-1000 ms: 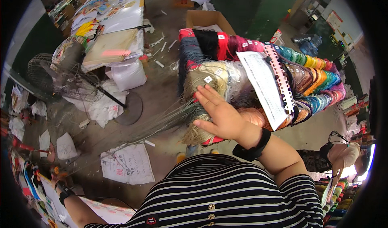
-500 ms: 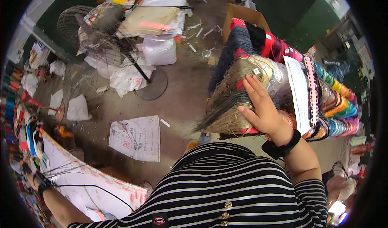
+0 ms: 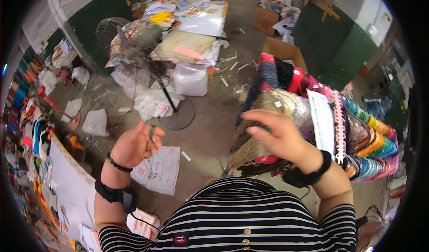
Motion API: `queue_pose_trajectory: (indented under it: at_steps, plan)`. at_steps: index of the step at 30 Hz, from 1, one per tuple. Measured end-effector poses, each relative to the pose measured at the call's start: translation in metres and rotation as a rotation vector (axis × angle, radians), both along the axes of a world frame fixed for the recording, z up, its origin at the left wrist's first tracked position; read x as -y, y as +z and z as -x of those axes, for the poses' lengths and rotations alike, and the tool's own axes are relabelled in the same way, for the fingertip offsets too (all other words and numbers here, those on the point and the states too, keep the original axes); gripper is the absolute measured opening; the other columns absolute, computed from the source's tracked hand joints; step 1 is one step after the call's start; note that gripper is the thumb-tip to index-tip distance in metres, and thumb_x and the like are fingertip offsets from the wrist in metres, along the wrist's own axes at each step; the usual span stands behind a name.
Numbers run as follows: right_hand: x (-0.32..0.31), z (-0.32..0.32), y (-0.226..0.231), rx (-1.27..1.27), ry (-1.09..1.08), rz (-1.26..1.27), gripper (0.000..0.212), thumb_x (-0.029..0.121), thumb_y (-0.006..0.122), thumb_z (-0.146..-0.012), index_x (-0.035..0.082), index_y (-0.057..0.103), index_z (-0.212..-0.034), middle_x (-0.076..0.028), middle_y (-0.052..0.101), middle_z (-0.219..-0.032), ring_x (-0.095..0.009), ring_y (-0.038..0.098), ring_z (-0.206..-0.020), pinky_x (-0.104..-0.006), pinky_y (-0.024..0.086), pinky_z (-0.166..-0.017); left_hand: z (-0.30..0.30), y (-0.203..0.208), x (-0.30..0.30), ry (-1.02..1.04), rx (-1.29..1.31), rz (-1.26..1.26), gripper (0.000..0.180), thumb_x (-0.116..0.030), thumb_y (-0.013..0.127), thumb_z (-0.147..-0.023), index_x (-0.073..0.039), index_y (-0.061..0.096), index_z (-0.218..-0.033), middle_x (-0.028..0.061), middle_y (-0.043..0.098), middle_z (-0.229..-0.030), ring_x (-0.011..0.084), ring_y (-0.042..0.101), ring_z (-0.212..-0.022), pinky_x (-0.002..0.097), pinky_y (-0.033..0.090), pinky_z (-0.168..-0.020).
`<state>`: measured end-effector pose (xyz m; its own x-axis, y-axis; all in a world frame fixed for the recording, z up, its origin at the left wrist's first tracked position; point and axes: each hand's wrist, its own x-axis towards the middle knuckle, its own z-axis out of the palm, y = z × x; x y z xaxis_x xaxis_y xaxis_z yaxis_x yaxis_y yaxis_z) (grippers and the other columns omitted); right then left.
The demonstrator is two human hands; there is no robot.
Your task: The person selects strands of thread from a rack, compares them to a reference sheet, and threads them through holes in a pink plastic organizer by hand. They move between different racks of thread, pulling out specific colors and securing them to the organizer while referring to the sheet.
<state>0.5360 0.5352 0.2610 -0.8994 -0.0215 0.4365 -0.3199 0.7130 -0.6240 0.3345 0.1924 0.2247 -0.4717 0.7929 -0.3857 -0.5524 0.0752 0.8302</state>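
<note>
My left hand (image 3: 136,145) is raised over the floor at the left, fingers curled around a small dark looped tool (image 3: 152,134); which kind, I cannot make out. At the right, my right hand (image 3: 281,135) hovers at the near end of a bundle of beige thread hanks (image 3: 251,156). Its fingers are stretched and somewhat blurred, with nothing visible in them. Whether they touch the thread cannot be told. Beside them lie dark blue-grey hanks (image 3: 263,79) and rows of many-coloured hanks (image 3: 375,140), with a white paper sheet (image 3: 320,122) on top.
A standing fan (image 3: 147,46) is ahead on the left, by a table piled with papers (image 3: 210,17). A white sack (image 3: 163,171) lies flat on the floor. A white board or tabletop (image 3: 73,180) runs along the left. Behind the hanks stands a cardboard box (image 3: 286,51).
My left hand has come from the far left edge to the middle left, now with a dark tool in it. My right hand has lifted slightly off the thread. The view has tilted up.
</note>
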Motion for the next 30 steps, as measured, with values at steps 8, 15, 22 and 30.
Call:
queue_pose_trajectory:
  at_steps: [8, 15, 22, 30]
  plan:
    - [0.038, 0.027, 0.000, 0.358, 0.351, 0.193, 0.039, 0.013, 0.065, -0.086, 0.004, 0.057, -0.123, -0.015, 0.067, -0.100, -0.024, 0.066, -0.088, -0.0326, 0.051, -0.079, -0.066, 0.057, -0.110, -0.409, -0.325, 0.055, 0.025, -0.022, 0.047, -0.101, -0.003, 0.062, -0.104, -0.0002, 0.061, -0.076, 0.0070, 0.056, -0.066, 0.0199, 0.039, -0.056]
    - [0.004, -0.018, 0.105, 0.225, 0.132, 0.594, 0.016, 0.018, 0.059, -0.092, 0.006, 0.066, -0.087, 0.000, 0.060, -0.061, -0.009, 0.055, -0.055, -0.0261, 0.045, -0.053, -0.076, 0.139, -0.157, -0.351, -0.777, -0.142, 0.023, -0.025, 0.054, -0.098, -0.005, 0.062, -0.090, -0.0028, 0.054, -0.063, 0.0042, 0.047, -0.053, 0.0182, 0.035, -0.050]
    - [-0.034, -0.087, 0.184, -0.127, 0.056, 0.689, 0.027, 0.024, 0.055, -0.097, -0.001, 0.061, -0.104, 0.002, 0.051, -0.064, -0.013, 0.057, -0.061, -0.0246, 0.050, -0.059, -0.071, 0.209, -0.230, -0.398, -0.704, -0.646, 0.021, -0.028, 0.042, -0.104, -0.008, 0.047, -0.101, -0.0075, 0.040, -0.070, 0.0004, 0.032, -0.050, 0.0155, 0.028, -0.043]
    - [-0.021, -0.167, 0.201, -0.207, -0.246, 0.498, 0.024, 0.022, 0.056, -0.094, 0.000, 0.062, -0.102, -0.001, 0.053, -0.066, -0.015, 0.058, -0.063, -0.0266, 0.050, -0.059, -0.092, 0.271, -0.266, -0.690, -0.688, -0.786, 0.020, -0.026, 0.042, -0.104, -0.007, 0.048, -0.105, -0.0078, 0.039, -0.069, -0.0007, 0.033, -0.052, 0.0154, 0.026, -0.046]
